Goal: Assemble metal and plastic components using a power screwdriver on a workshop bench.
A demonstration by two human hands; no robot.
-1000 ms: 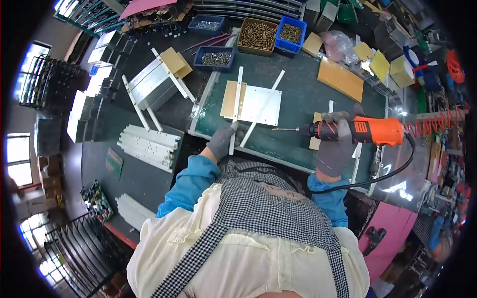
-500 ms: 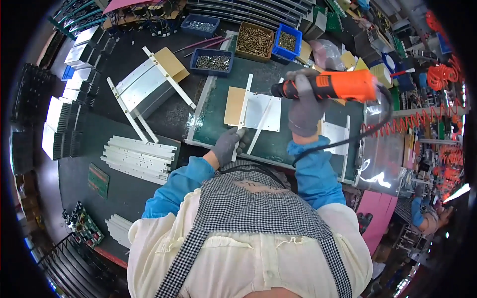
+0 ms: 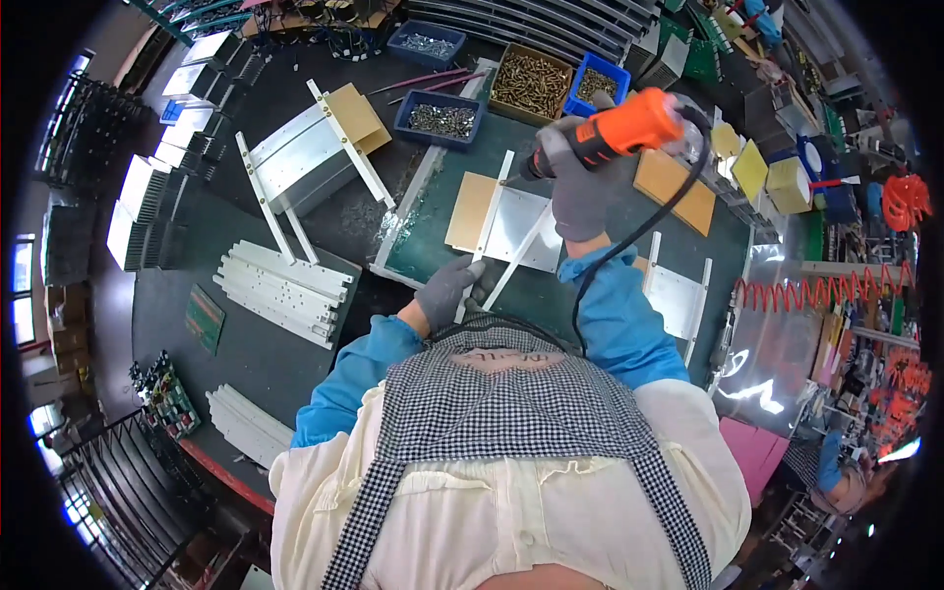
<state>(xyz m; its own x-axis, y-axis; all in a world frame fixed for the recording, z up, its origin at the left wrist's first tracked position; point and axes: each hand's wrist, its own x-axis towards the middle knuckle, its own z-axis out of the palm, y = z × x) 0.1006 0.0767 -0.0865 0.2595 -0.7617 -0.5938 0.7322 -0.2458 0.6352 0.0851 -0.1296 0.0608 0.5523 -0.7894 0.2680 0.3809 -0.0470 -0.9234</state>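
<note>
My right hand (image 3: pixel 580 197), in a grey glove, is wrapped round an orange and black electric screwdriver (image 3: pixel 629 128). The tool slants down to the left, its bit end at the upper part of a white metal rail (image 3: pixel 489 216); whether the bit sits in a screw is too small to tell. Lower down, my gloved left hand (image 3: pixel 448 293) grips this rail's near end. The rail lies along the edge of a silver metal plate (image 3: pixel 513 221), with a tan board (image 3: pixel 468 208) to its left. A second rail (image 3: pixel 521 256) crosses the plate's right part.
Bins of screws (image 3: pixel 531 83) stand at the back, beside a blue bin (image 3: pixel 596 83) and a dark bin (image 3: pixel 440 120). A railed metal assembly (image 3: pixel 295 152) lies left, above stacked rails (image 3: pixel 280 295). Another plate with rails (image 3: pixel 675 298) is at right. The tool's black cord (image 3: pixel 644 224) loops past my right forearm.
The screwdriver has tipped from nearly level to a slant, its rear end higher and its bit against the rail. My left hand keeps its grip on the rail. The whole view has shifted slightly.
</note>
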